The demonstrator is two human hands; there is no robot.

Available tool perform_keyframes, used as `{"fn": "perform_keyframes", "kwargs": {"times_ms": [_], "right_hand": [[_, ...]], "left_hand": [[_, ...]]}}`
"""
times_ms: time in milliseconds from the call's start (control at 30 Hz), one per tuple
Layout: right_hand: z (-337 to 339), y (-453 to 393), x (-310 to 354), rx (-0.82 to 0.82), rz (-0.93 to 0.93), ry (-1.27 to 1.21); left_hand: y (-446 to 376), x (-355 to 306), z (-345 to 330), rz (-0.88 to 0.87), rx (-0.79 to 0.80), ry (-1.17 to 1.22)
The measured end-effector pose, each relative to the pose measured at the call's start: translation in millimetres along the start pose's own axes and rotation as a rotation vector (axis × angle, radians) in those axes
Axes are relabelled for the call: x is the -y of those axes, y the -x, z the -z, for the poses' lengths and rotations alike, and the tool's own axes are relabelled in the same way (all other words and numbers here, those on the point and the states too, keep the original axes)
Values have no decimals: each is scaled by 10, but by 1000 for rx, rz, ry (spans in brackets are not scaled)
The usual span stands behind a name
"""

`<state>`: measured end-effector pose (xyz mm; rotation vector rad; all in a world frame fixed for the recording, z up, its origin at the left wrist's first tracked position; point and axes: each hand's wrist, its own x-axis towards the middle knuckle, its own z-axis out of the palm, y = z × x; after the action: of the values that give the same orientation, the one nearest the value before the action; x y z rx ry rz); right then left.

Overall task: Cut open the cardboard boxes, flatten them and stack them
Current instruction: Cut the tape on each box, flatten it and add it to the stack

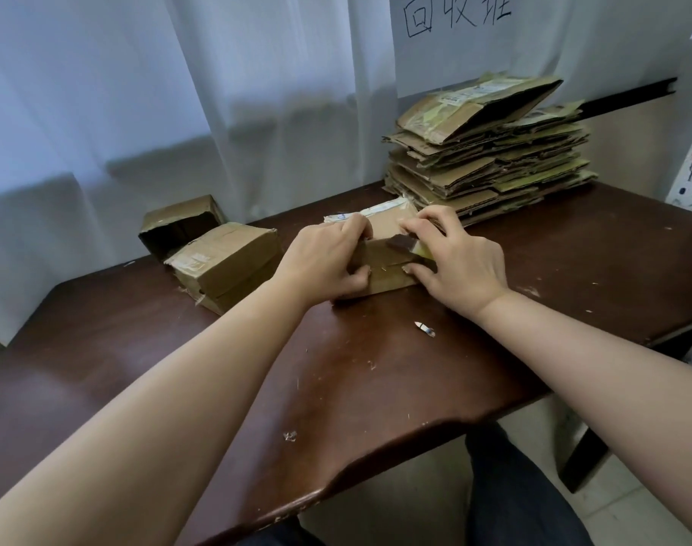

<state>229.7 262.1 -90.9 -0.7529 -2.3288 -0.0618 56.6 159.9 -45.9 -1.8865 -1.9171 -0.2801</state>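
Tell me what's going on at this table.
A person is breaking down cardboard boxes. Both hands, left hand and right hand, grip a small taped box on the brown table, apparently pulling it open. A tall stack of flattened cardboard sits at the back right. Two more boxes wait on the left.

light: soft daylight through white curtain | table: faint sheen, soft shadows under forearms | focus: mostly sharp | edges: wide-angle bending, forearms stretched
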Motion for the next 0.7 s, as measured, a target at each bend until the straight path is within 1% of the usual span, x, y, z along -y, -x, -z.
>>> {"fn": "perform_keyframes", "kwargs": {"times_ms": [233,367,600,700], "right_hand": [[109,-229,-72,-117,183,70],[222,-460,-35,-95,250,156],[323,-708,-15,-73,427,444],[333,-738,-33,-45,469,481]], "left_hand": [[-201,192,192,-46,38,87],[-293,254,273,-47,35,144],[-445,315,326,-58,50,276],[-390,369,319,-56,59,345]]}}
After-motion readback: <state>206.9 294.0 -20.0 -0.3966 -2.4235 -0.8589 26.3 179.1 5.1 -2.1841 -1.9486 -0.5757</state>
